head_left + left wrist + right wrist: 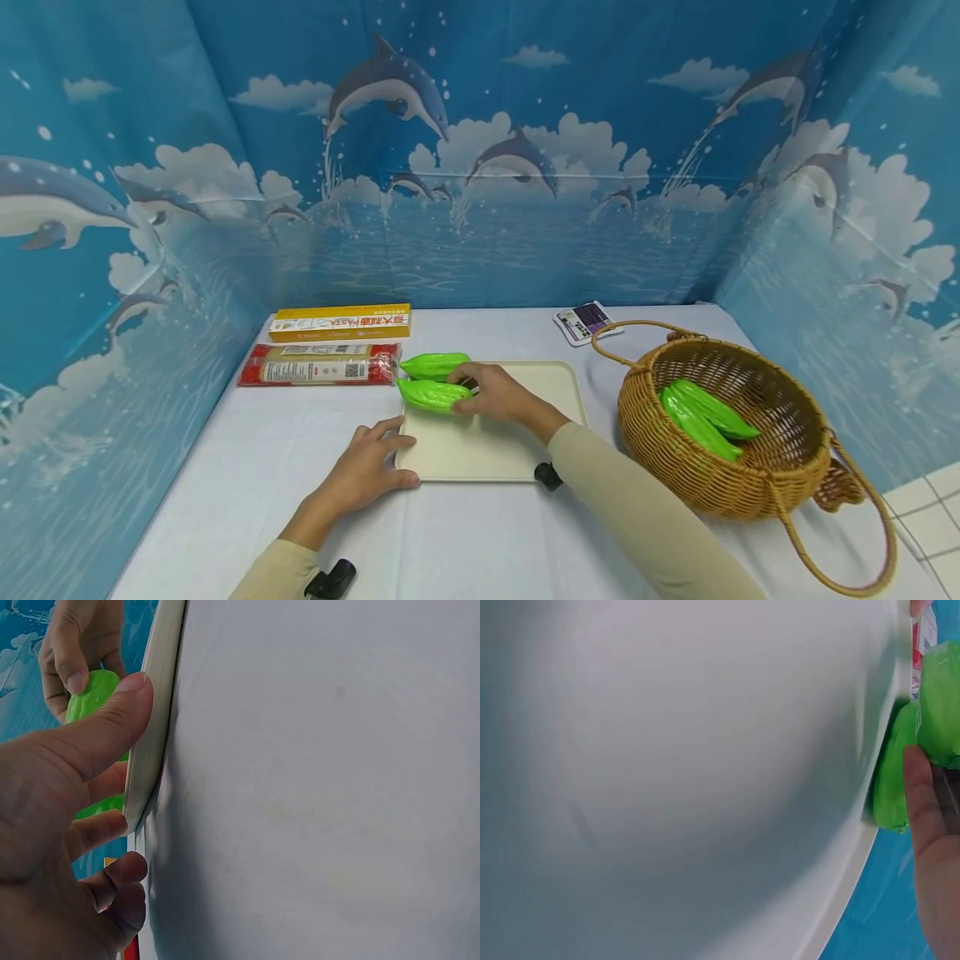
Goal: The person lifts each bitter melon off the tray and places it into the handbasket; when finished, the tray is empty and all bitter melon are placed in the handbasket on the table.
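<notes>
My right hand (495, 393) holds a green bitter melon (426, 397) by its right end, above the upper left part of a cream tray (480, 454). Behind it, a second bitter melon (433, 365) lies along the tray's far left side. In the right wrist view the held melon (939, 697) partly covers the other melon (892, 780). My left hand (363, 467) is at the tray's left edge with its fingers spread. The left wrist view has the thumb (112, 724) of that hand against the tray rim (154, 712).
A wicker basket (645, 425) with two handles stands at the right, with bitter melons (697, 421) inside. Back left lie a yellow pasta box (341, 323) and red noodle packs (322, 365). A white-edged card or package (585, 322) lies at the back.
</notes>
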`<state>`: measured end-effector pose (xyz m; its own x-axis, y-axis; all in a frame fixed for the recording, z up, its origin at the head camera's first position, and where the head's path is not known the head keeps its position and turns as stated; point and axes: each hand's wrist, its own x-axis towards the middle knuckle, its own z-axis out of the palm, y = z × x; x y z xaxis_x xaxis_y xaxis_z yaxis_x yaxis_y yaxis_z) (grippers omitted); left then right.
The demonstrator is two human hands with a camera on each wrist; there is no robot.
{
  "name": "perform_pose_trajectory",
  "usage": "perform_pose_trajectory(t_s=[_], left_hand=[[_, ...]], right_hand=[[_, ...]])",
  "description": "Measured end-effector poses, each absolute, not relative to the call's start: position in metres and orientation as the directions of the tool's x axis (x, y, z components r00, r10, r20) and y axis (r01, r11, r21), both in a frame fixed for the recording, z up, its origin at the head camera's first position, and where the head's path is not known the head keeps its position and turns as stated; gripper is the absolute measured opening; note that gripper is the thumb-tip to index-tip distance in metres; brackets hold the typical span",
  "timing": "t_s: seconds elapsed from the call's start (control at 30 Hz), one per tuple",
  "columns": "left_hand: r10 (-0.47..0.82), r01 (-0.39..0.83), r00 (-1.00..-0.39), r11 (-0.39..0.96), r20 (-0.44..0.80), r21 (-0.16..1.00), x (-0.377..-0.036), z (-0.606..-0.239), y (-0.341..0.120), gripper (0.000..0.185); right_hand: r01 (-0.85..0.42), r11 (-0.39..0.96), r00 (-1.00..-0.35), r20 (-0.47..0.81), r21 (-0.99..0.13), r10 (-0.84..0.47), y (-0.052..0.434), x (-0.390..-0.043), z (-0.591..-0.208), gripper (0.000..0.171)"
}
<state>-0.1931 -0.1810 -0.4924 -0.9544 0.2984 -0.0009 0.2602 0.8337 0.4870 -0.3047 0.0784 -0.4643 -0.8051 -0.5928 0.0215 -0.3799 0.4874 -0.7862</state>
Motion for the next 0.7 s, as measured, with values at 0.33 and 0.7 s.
perform_pose_trajectory(t_s=[0.33, 0.7], left_hand=[[0.293, 0.255, -0.956, 0.836, -0.003, 0.487, -0.193, -0.495, -0.182, 0.065], [0.311, 0.276, -0.950, 0.819, 0.015, 0.503, -0.193, -0.493, -0.182, 0.063]], right_hand=[[-0.389, 0.516, -0.811, 0.017, -0.763, -0.585, 0.083, -0.298, -0.444, 0.043], [-0.416, 0.502, -0.814, 0.064, -0.758, -0.577, 0.101, -0.280, -0.408, 0.043]])
